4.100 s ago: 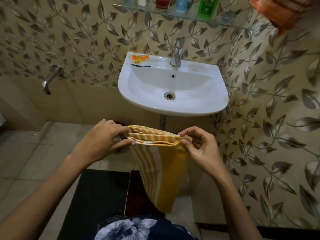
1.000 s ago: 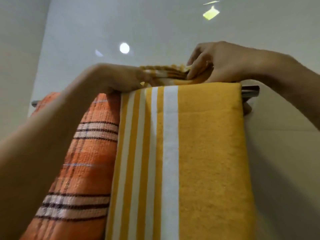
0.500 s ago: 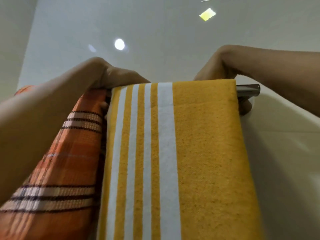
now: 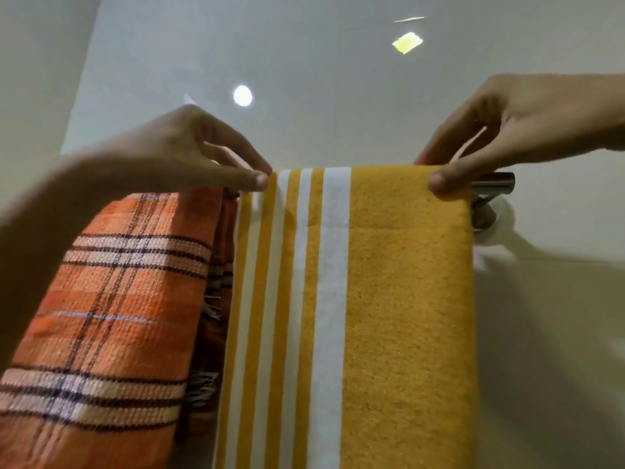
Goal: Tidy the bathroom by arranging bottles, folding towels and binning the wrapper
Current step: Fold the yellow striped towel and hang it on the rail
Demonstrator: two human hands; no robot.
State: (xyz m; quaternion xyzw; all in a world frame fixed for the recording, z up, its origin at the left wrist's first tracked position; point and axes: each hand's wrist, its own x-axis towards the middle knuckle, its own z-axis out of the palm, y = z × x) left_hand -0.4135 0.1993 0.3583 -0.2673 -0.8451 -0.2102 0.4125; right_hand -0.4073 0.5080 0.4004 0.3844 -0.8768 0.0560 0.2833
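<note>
Yellow terry towel with white stripes (image 4: pixel 399 299): nappy pile, folded flat, draped over chrome towel rail (image 4: pixel 493 184) on glossy pale tiled wall (image 4: pixel 304 62). Only the rail's right end is visible. To its left, just beside it, hangs an orange plaid woven towel (image 4: pixel 111 316), coarse ribbed weave, frayed fringe at edge. Left hand (image 4: pixel 189 154): grip narrow, pinching yellow towel's top left corner. Right hand (image 4: pixel 500 130): grip narrow, pinching top right corner. No legible writing.
</note>
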